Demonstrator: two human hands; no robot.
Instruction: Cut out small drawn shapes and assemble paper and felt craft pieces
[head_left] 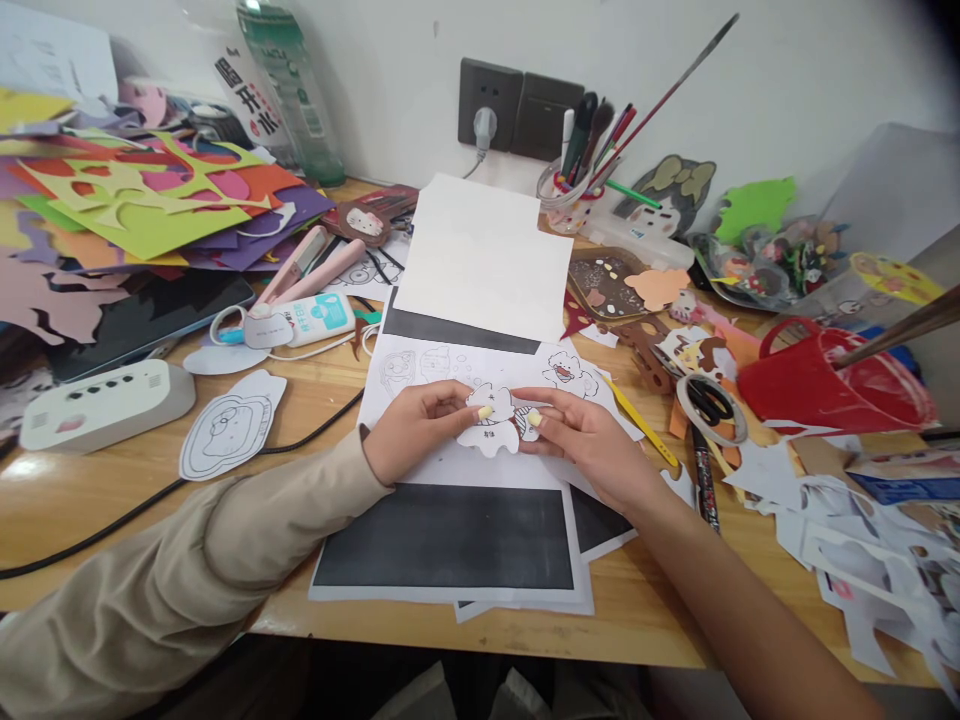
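Note:
Over the printed sheets, my left hand (417,430) pinches a white paper cutout (491,432) with a line drawing and small writing on it. Close beside it, my right hand (596,448) grips a smaller cutout (526,424) with striped and brownish parts. The two pieces meet or overlap between my fingertips; I cannot tell whether they are joined. Below my hands lies a sheet with a large black rectangle (442,535). Just beyond my right fingers rests another cutout, a fluffy-edged character (564,372).
A blank white sheet (484,255) lies ahead. Coloured paper scraps (165,195) pile up at left, near a white power strip (109,405) and a bear-shaped cutout (231,425). To the right are yellow tweezers (643,425), black-handled scissors (709,400), a red bucket (817,385) and white offcuts (847,550).

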